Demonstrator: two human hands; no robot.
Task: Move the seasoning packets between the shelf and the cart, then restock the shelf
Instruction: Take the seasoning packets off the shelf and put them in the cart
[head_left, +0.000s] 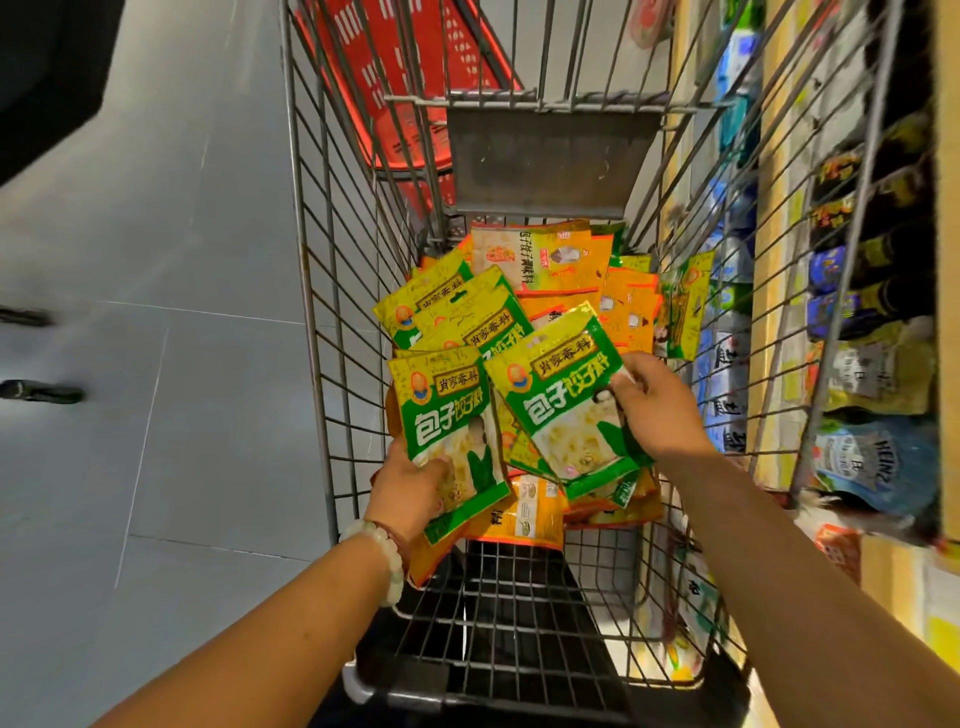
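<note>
A wire shopping cart (332, 291) holds a heap of seasoning packets, green-and-yellow ones (457, 312) at the left and orange ones (550, 254) further back. My left hand (410, 493) grips the bottom edge of one green-and-yellow packet (447, 421), thumb on its front. My right hand (657, 410) pinches the right edge of another green-and-yellow packet (561, 395) with more packets stacked under it. Both packets are held just above the heap, side by side.
The store shelf (779, 291) runs along the right of the cart, stocked with bottles and pouches (872, 462). A red basket (410, 88) shows beyond the cart's far end. Grey tiled floor (156, 312) lies to the left, with someone's shoes (41, 392) at the far left.
</note>
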